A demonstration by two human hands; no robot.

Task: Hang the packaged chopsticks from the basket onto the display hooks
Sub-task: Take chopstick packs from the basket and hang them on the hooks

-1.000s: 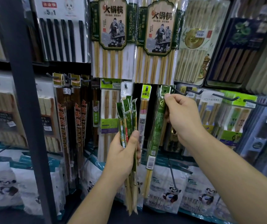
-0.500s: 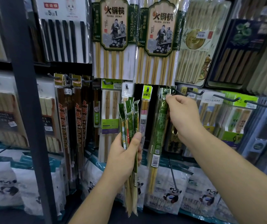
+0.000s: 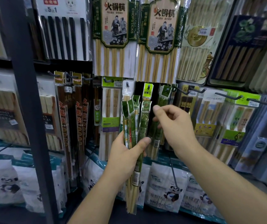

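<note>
My left hand (image 3: 126, 157) grips a bundle of several green packaged chopsticks (image 3: 136, 120) upright in front of the display. A matching green pack (image 3: 165, 94) hangs on a display hook (image 3: 167, 90) just right of the bundle's top. My right hand (image 3: 176, 126) hovers below that hung pack and close to the right side of the bundle. Its fingers are loosely curled and hold nothing; the index fingertip is near the top of the bundle's rightmost pack. No basket is in view.
Other chopstick packs fill the wall above and on both sides. Black hooks (image 3: 228, 96) stick out toward me at the right. A dark upright post (image 3: 26, 94) stands at the left. White panda-printed bags (image 3: 165, 188) line the shelf below.
My right hand let go of the green pack, which now hangs on the hook, and dropped down and left toward the bundle. My left hand stayed almost still.
</note>
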